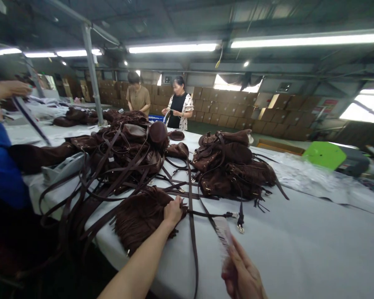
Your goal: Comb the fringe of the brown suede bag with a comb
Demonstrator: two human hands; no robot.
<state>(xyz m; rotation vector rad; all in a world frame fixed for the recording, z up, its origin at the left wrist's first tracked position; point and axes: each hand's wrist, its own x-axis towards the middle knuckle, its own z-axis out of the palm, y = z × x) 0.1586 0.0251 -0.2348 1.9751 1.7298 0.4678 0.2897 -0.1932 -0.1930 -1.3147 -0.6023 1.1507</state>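
My left hand (173,212) is closed on the edge of a dark brown fringed bag (140,214) that lies at the table's near edge. Its fringe spreads toward the left. In my right hand (244,270) is a pale, see-through comb (222,232) with dark gaps between its teeth; motion blurs it a little. The comb is held above the white table (286,253), to the right of the bag and apart from it. Beyond the comb's tip, a dark strap with metal clasps (240,224) rests on the table.
Brown bags with tangled straps (124,153) are heaped at left, and more bags (233,166) are stacked ahead. Clear plastic (302,176) and a green machine (326,155) are at right. A person's arm (9,89) reaches in at left; two people stand behind the table.
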